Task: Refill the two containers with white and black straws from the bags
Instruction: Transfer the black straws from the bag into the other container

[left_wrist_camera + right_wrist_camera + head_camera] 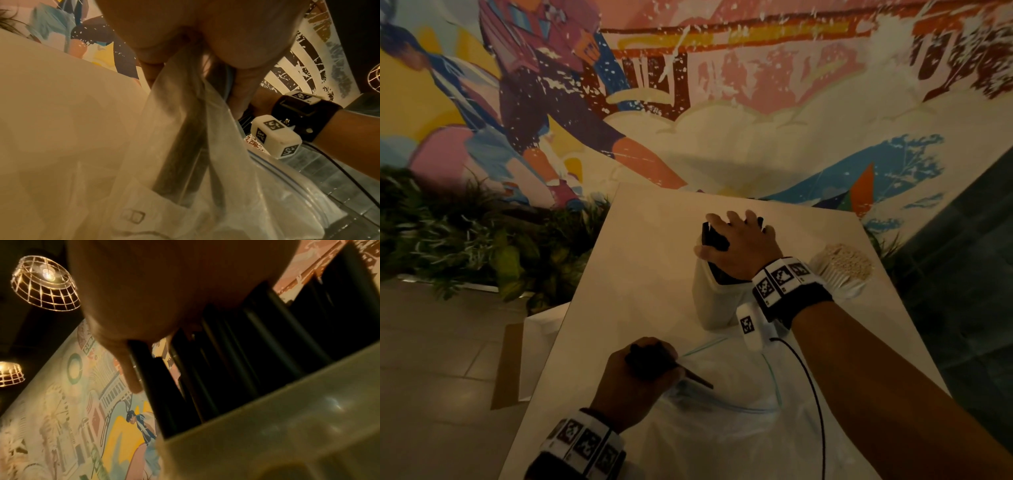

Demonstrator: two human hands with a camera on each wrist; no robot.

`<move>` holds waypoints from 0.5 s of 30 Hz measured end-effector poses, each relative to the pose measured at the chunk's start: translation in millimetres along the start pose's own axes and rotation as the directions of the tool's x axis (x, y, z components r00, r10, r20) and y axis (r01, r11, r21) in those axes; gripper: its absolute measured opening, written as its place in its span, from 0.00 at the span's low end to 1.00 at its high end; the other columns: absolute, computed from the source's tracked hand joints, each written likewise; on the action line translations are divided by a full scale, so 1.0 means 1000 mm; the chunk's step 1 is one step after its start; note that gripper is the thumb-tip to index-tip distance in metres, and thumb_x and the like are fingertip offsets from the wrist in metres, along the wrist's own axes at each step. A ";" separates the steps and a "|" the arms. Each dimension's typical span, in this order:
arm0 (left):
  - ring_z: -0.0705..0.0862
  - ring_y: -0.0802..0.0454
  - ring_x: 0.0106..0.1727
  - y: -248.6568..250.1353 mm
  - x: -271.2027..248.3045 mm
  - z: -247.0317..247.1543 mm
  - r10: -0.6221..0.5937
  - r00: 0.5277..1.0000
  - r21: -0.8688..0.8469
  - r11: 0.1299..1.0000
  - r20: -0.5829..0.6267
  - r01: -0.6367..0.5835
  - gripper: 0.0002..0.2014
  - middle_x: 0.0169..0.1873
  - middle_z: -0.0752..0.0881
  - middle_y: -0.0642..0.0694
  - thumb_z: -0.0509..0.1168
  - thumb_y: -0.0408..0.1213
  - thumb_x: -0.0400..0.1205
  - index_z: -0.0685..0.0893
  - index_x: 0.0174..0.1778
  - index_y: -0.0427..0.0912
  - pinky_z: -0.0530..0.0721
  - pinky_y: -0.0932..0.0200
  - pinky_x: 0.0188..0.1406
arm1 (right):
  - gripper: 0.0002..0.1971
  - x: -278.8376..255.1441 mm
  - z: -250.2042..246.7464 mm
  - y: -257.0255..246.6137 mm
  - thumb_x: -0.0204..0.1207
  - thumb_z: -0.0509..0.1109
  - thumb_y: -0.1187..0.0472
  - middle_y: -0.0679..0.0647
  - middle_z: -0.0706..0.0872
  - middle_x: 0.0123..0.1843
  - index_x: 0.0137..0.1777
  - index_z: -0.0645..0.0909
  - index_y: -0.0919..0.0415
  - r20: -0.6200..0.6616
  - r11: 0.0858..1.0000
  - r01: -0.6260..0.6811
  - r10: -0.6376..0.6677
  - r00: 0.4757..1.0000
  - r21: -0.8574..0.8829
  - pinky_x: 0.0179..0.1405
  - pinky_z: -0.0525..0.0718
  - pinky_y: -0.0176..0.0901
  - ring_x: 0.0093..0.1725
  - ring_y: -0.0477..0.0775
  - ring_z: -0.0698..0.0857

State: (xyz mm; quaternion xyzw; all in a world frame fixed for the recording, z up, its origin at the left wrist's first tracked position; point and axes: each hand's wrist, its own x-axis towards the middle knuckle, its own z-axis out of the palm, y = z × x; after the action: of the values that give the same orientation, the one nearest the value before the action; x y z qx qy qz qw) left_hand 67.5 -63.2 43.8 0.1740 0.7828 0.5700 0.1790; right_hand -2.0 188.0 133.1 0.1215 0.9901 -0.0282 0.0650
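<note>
My right hand [738,240] lies flat, fingers spread, on the tops of the black straws [711,236] standing in a white container [709,301] at the middle of the table. In the right wrist view my palm [164,288] presses on those black straws [236,361] above the container's wall [277,418]. My left hand [649,363] grips a bunch of black straws [698,379] at the mouth of a clear zip bag [739,397]. The left wrist view shows that bunch [180,154] wrapped in bag film [236,178]. White straws [849,262] fill a second container to the right.
The pale table [640,274] runs away from me, its left edge beside green plants [482,240] and a tiled floor. A painted mural wall [722,102] stands just beyond the far edge. A black cable [815,394] trails from my right wrist over the bag.
</note>
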 end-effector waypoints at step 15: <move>0.84 0.61 0.42 -0.001 0.003 0.002 0.011 0.999 0.069 0.998 0.050 -0.014 0.10 0.40 0.86 0.60 0.74 0.46 0.65 0.84 0.41 0.60 0.84 0.58 0.46 | 0.08 -0.084 -0.038 -0.024 0.78 0.70 0.53 0.47 0.90 0.49 0.52 0.86 0.54 -0.612 0.723 0.310 0.195 0.766 0.618 0.52 0.82 0.38 0.48 0.42 0.85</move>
State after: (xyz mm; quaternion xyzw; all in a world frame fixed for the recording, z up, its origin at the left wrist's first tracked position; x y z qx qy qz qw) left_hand 65.2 -60.6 42.1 0.1990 0.7963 0.5392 0.1884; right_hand 67.9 147.7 183.2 0.1056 0.8706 -0.3523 -0.3268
